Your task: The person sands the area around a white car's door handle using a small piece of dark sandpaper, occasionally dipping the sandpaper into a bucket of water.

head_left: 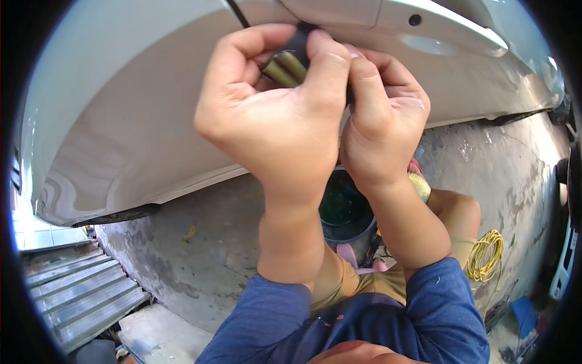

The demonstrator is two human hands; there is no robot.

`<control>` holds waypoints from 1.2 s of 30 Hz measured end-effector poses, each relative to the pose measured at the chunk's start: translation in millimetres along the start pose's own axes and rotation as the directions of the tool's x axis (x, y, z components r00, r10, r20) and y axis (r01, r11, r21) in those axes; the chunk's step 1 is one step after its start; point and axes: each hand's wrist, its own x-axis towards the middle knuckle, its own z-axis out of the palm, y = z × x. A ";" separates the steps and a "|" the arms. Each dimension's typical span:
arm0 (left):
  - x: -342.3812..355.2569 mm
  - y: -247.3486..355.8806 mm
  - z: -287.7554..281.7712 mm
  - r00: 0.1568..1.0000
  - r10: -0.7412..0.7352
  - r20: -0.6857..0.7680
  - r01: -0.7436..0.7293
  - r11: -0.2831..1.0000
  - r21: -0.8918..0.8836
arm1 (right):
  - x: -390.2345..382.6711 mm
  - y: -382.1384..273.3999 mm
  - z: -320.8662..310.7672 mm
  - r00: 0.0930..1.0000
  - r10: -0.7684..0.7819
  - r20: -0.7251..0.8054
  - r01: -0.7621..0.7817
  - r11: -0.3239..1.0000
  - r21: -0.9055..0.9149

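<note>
In front of the pale car door [133, 115], both hands are raised and meet at a small black part with two brass-olive rounded ridges [285, 69]. My left hand [273, 127] is closed round it, fingers curled behind and thumb on its upper edge. My right hand [385, 100] pinches at its right side, thumb and fingers pressed together; whatever lies between them is mostly hidden. Just above and to the right is the door handle [448, 25], with a dark round hole [414, 20] in the panel by it. A thin black strip [237, 13] runs down behind my left fingers.
Below my forearms stands a dark bucket [348, 209] with liquid in it. A coil of yellow cord [486, 255] lies on the concrete floor [200, 242] at the right. Ridged metal sheeting [85, 291] is at the lower left. Close by my knee is something pale yellow [419, 185].
</note>
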 end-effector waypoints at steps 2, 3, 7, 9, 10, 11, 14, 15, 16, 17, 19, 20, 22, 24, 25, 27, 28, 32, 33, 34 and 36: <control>-1.5 -4.3 2.2 1.000 0.001 -0.015 -0.001 0.999 -0.038 | -1.0 -2.5 0.0 1.000 0.027 0.002 -0.026 0.999 -0.028; -0.4 -4.0 2.0 0.999 -0.006 -0.037 0.004 0.999 -0.044 | -0.1 -1.5 3.2 1.000 -0.001 0.005 0.001 0.999 -0.035; -5.7 -3.9 3.7 0.997 -0.025 -0.074 0.023 1.000 -0.022 | 1.5 6.3 -5.2 0.998 -0.043 0.053 0.047 0.997 -0.060; -9.7 -9.5 7.8 0.999 0.013 -0.048 -0.014 1.000 -0.019 | -1.2 3.3 -7.5 1.000 -0.010 0.020 0.011 1.000 -0.021; -11.7 -11.6 11.2 0.999 0.033 -0.021 -0.034 0.999 -0.038 | -1.6 1.7 -10.7 1.000 0.017 -0.017 -0.017 1.000 -0.005; -11.4 -11.9 10.2 0.999 0.035 -0.011 -0.036 0.998 -0.054 | -1.2 0.8 -11.5 1.000 0.019 0.009 -0.019 1.000 0.000; -6.6 -12.4 2.8 0.995 0.004 -0.105 -0.010 0.998 -0.057 | 1.1 -1.6 -3.5 0.995 -0.061 0.075 0.066 0.996 -0.062; -6.4 -10.3 5.7 0.988 -0.055 -0.148 0.029 0.984 -0.175 | 2.5 1.3 -2.3 0.992 -0.083 0.099 0.086 0.996 -0.019; -6.5 -9.5 5.4 0.988 -0.055 -0.144 0.029 0.985 -0.172 | 2.6 1.4 -3.3 0.992 -0.081 0.095 0.083 0.996 -0.017; -6.9 -8.4 3.9 0.993 -0.047 -0.108 0.033 0.992 -0.122 | 2.2 1.1 -5.0 0.995 -0.054 0.090 0.057 0.998 -0.029; -9.2 -5.9 4.5 0.997 -0.058 -0.050 0.054 0.995 -0.078 | 0.2 -1.3 -8.3 0.998 0.033 0.062 -0.031 0.999 -0.027; -7.6 -3.8 3.2 0.997 -0.051 -0.059 0.047 0.996 -0.074 | 0.1 -2.0 -7.1 0.997 0.032 0.072 -0.031 0.999 -0.020; -5.3 -1.0 0.7 0.998 -0.051 -0.021 0.050 0.996 -0.077 | -0.2 -2.1 -6.2 0.997 0.037 0.070 -0.040 0.998 0.052; -0.8 5.4 -9.7 0.995 -0.096 -0.012 0.095 0.994 -0.053 | 4.4 1.9 -14.0 0.995 0.033 0.093 -0.036 0.999 0.023; 2.1 12.7 -15.6 0.983 -0.175 0.059 0.182 0.976 -0.124 | 7.3 2.6 -17.4 0.951 -0.238 0.198 0.280 0.934 -0.222; 3.2 19.1 -28.0 0.948 -0.234 0.214 0.264 0.956 -0.126 | -3.2 0.6 -15.2 0.980 -0.110 0.163 0.096 0.991 0.095; 3.2 14.2 -29.9 0.951 -0.238 0.198 0.266 0.955 -0.129 | -3.7 1.0 -21.4 0.971 -0.099 0.219 0.066 0.986 0.154; 0.5 1.5 -29.9 0.960 -0.055 0.275 0.109 0.976 -0.186 | -4.6 0.8 -32.0 0.963 -0.099 0.252 0.089 0.995 0.051; -0.4 0.5 -29.1 0.962 -0.043 0.271 0.104 0.971 -0.214 | -4.8 0.3 -31.5 0.964 -0.092 0.249 0.092 0.996 0.014; -0.4 -0.1 -28.3 0.963 -0.029 0.266 0.096 0.965 -0.243 | -4.8 0.5 -29.7 0.961 -0.091 0.262 0.093 0.996 0.006; 1.6 -1.0 -27.8 0.971 -0.005 0.237 0.064 0.968 -0.245 | -4.9 2.3 -27.4 0.967 -0.096 0.237 0.101 0.995 -0.007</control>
